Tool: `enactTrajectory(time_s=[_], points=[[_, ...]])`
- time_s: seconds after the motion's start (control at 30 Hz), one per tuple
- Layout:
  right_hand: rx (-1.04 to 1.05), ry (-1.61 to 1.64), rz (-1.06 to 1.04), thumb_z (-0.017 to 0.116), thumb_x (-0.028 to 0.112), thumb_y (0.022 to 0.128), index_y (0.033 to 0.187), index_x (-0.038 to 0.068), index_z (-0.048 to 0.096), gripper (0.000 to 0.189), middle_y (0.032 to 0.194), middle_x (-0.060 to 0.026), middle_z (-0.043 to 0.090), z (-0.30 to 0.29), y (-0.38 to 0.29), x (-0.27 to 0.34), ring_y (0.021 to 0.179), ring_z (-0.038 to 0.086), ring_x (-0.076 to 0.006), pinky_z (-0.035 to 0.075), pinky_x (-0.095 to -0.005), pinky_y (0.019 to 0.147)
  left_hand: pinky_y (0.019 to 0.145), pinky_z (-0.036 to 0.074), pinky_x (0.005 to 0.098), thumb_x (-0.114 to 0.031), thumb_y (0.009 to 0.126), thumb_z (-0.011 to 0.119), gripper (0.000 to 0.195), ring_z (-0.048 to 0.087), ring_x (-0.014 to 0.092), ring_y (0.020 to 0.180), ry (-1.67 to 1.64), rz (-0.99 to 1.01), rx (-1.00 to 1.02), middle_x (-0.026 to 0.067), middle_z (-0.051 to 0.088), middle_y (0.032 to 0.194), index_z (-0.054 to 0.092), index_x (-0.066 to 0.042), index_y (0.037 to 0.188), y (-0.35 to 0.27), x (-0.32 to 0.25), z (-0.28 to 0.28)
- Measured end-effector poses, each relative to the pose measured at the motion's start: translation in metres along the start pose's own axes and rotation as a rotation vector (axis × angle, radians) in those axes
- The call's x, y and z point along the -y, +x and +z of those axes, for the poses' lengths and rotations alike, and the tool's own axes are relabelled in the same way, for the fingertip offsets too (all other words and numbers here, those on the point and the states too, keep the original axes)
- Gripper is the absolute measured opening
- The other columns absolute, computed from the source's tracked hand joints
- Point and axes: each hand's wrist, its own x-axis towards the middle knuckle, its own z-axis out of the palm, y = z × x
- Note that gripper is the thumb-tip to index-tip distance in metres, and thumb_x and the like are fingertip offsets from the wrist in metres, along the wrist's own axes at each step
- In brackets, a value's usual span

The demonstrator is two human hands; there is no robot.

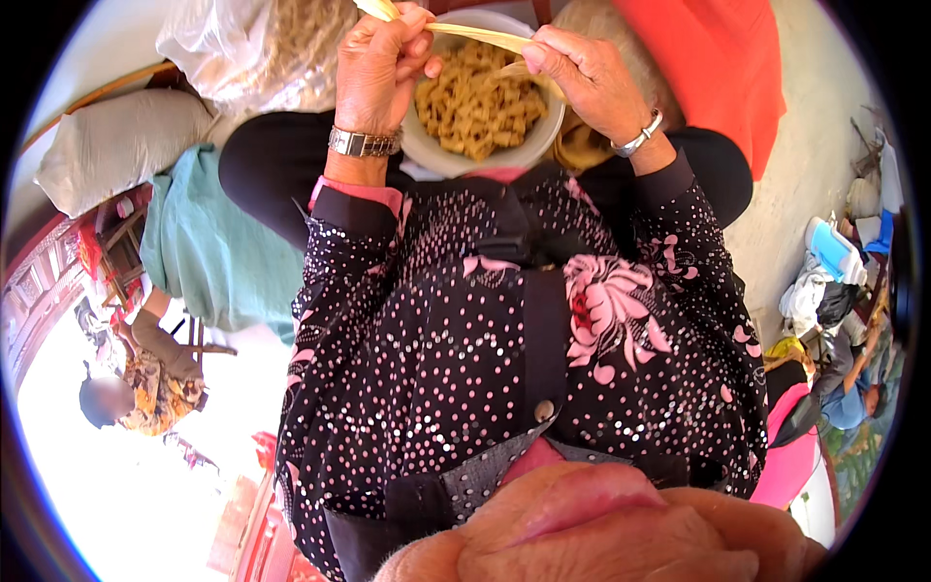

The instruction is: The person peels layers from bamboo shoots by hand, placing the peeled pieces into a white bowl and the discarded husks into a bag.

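Note:
A pale yellow, flat strip of dried plant material, perhaps corn husk, is stretched between my two hands above a bowl. My left hand, with a metal-band watch at the wrist, pinches it near one end, and a wider piece sticks up past the fingers. Thumb and fingers of my right hand, which has a silver bangle, grip the other side. Looser strands hang below that grip. Under the strip, the white round bowl holds many short, knobbly yellow-brown pieces.
A clear plastic bag of similar-coloured material stands left of the bowl, near a grey sack and teal cloth. Red cloth hangs at the right. One person is at far left, another at far right.

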Motion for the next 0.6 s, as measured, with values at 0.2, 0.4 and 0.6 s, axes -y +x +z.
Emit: enactTrajectory(time_s=[0.2, 0.4, 0.6], points=[[-0.234, -0.511, -0.159, 0.054, 0.037, 0.104, 0.091, 0.009, 0.063, 0.032, 0.065, -0.0116, 0.061, -0.048, 0.068, -0.021, 0.062, 0.063, -0.0351, 0.046, -0.0454, 0.057, 0.061, 0.046, 0.0277, -0.013, 0.098, 0.065, 0.014, 0.038, 0.005, 0.053, 0.032, 0.127, 0.094, 0.0006, 0.057, 0.075, 0.070, 0.000, 0.100, 0.075, -0.025, 0.033], [-0.303, -0.614, -0.072, 0.051, 0.030, 0.104, 0.099, 0.008, 0.064, 0.026, 0.078, -0.0182, 0.066, -0.072, 0.113, -0.031, 0.072, 0.065, -0.0387, 0.051, -0.0500, 0.064, 0.056, 0.048, 0.0259, -0.015, 0.095, 0.072, 0.014, 0.045, 0.005, 0.053, 0.203, 0.290, 0.038, -0.0001, 0.062, 0.072, 0.072, -0.001, 0.098, 0.117, -0.038, 0.043], [-0.221, -0.630, -0.062, 0.052, 0.032, 0.103, 0.097, 0.007, 0.064, 0.028, 0.077, -0.0188, 0.066, -0.070, 0.113, -0.061, 0.071, 0.065, -0.0401, 0.051, -0.0523, 0.065, 0.052, 0.041, 0.0261, -0.007, 0.093, 0.064, 0.019, 0.051, 0.006, 0.059, 0.701, 0.600, -0.102, -0.0018, 0.060, 0.067, 0.063, -0.002, 0.075, 0.158, -0.014, 0.069]])
